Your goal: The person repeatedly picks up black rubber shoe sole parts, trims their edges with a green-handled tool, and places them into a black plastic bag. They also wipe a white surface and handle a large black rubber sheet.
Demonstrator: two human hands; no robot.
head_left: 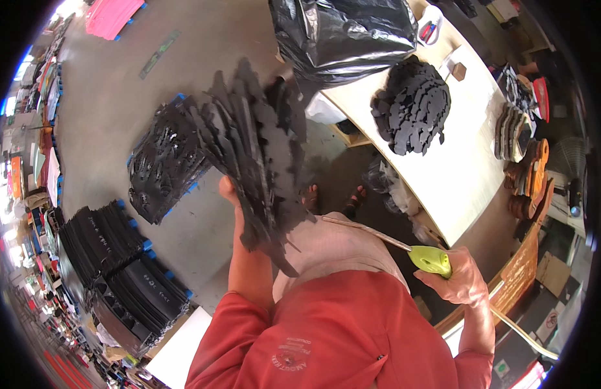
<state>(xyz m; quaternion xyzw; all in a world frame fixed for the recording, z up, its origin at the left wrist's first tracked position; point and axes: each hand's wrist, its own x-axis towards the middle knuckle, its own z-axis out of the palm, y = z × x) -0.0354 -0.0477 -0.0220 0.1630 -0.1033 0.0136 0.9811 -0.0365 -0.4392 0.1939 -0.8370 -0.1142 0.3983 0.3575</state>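
My left hand (pixel 228 192) holds up a thick bundle of black sheets (pixel 255 149) with ragged, notched edges. The bundle fans out in front of my body and hides most of the fingers; parts of it are blurred. In my right hand (pixel 464 279) is a tool with a lime-green handle (pixel 431 260). Its long thin rod (pixel 368 229) points left across my lap, below the sheets. A pale hose or cord (pixel 524 337) shows behind the right wrist; whether it joins the tool is hidden.
On the pale table (pixel 472 168) at right lie a mound of black cut pieces (pixel 414 107) and a black plastic bag (pixel 346 39). Black sheets are stacked at left, one stack (pixel 164 162) beyond the held bundle, others (pixel 106 240) nearer. A wooden board (pixel 517 275) stands at right.
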